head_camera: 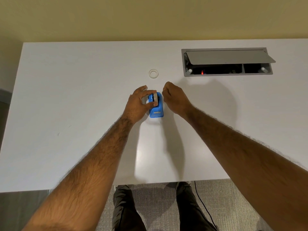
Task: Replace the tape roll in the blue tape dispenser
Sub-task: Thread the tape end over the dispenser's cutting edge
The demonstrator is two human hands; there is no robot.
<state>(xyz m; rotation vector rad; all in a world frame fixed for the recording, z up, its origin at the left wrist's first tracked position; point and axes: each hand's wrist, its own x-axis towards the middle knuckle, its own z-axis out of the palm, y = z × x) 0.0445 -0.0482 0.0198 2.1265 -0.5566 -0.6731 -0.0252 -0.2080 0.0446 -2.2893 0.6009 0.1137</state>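
Left hand (139, 104) pinches tape roll (155, 98) seated in small blue plastic tape dispenser (156, 110) on white desk (66, 97). Right hand (175, 99) curled closed just beside dispenser. Spare clear tape ring (153, 73) lies apart behind.

Head camera looks steeply down over the white desk (66, 97).

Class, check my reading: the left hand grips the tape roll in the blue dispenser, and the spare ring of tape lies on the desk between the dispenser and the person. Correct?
Not quite. The head view shows the spare ring of tape lying beyond the blue dispenser, on the far side from the person. The left hand does grip the tape roll.
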